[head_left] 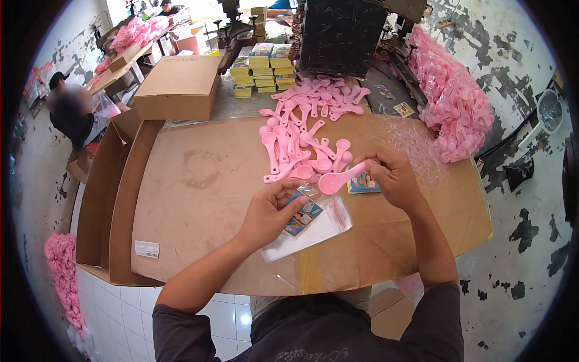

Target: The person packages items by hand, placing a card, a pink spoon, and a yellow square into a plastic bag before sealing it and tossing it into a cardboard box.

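Observation:
My right hand (393, 176) grips a pink measuring spoon (338, 180) by the end of its handle, bowl toward the left. In my left hand (271, 212) is a small blue printed card (306, 216), pinched between thumb and fingers. Clear plastic shows at the card's upper edge; whether the card lies inside a bag is hard to make out. Beneath that hand lies a stack of clear plastic bags (338, 218). Partly behind my right hand sits a pile of similar printed cards (363, 184). A heap of pink spoons (289, 142) spreads just beyond both hands.
Cardboard (199, 223) covers the table. An open carton (99, 211) stands along its left edge, a closed box (178, 84) at the back left. Stacked cards (265, 63) and a black machine (341, 39) are behind. Bagged pink spoons (452, 96) bulge at right. A person (75, 114) sits far left.

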Demonstrator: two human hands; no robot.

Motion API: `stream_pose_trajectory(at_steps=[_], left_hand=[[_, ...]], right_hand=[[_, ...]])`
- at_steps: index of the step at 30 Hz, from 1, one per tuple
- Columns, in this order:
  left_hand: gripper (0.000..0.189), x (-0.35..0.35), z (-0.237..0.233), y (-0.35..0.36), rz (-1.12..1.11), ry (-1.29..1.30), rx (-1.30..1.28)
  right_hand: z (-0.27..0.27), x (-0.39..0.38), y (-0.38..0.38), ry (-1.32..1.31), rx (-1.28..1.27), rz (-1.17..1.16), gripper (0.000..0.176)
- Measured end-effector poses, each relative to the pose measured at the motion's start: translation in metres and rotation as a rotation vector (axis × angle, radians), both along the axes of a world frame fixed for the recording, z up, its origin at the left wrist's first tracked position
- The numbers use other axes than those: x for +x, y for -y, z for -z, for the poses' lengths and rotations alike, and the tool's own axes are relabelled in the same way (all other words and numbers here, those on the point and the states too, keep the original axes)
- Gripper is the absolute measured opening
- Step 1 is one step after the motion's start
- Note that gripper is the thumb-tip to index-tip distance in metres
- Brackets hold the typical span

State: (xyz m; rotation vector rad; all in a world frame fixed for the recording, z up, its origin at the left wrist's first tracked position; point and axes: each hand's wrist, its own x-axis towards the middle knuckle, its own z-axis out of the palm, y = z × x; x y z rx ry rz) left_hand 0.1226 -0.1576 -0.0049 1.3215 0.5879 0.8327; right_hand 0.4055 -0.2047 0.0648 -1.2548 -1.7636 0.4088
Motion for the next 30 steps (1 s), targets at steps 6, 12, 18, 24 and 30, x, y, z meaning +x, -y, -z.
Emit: stream_pose_trajectory(at_steps=[6,12,18,24,30], left_hand=[[0.032,0.003,-0.007,0.006,0.062,-0.019,-0.016],[0.031,0.004,-0.009,0.012,0.092,0.006,-0.040],[0.038,-0.006,-0.015,0.009,0.247,0.014,-0.173],[0.044,-0.010,-0.015,0.006,0.376,0.105,-0.132],[0.043,-0.009,-0.022,0.008,0.182,0.053,0.394]], right_hand=[[-0.011,-0.017,0.010,0.193,-0.097,-0.083,0.019],[0.018,-0.063,0.018,-0.100,-0.092,-0.226,0.057],[0.006,-0.063,0.010,-0.704,-0.329,-0.641,0.054],[-0.024,-0.057,0.010,-0.007,-0.107,-0.595,0.014],[-0.069,-0.064,0.029,0.335,0.152,-0.250,0.007]])
